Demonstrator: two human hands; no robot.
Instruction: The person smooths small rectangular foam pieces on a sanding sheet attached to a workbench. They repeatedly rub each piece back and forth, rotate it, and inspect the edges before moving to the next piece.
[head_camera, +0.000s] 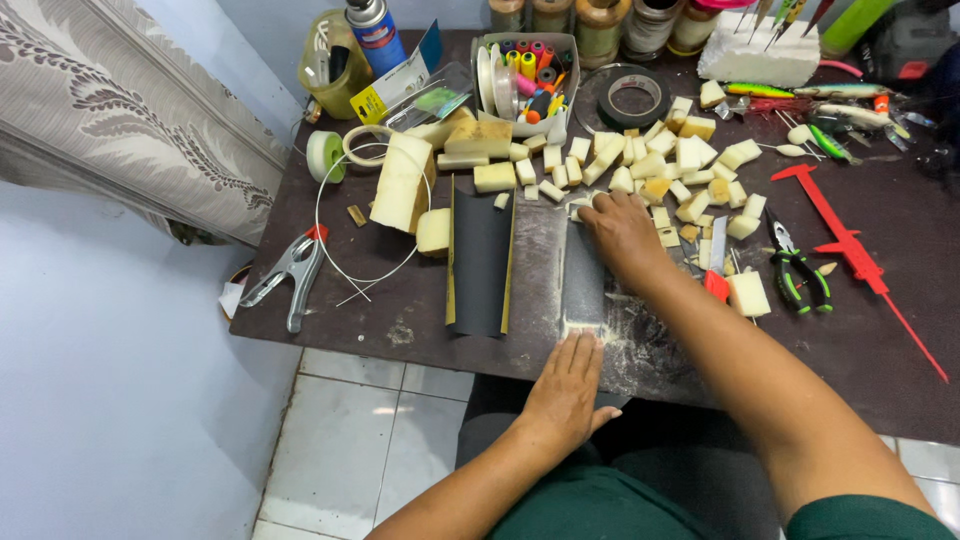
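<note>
My left hand (566, 392) lies flat, fingers together, on the near end of a dark sanding strip (583, 285) dusted with white powder at the table's front edge. My right hand (622, 235) presses down on the strip's far end, fingers curled over something small; what is under them is hidden. A curled black sandpaper sheet (481, 262) lies just left of the strip. Many cream foam blocks (660, 165) are scattered beyond my right hand, with a big foam slab (401, 183) to the left.
Dark table (400, 310) with a metal spring clamp (290, 268), white wire loop (345, 262), tape rolls (326, 155), green-handled pliers (800, 275), red caliper (850, 245), utility knife (716, 262), fishing lures (835, 115), thread box (525, 70), black tape ring (634, 97). Tiled floor lies below.
</note>
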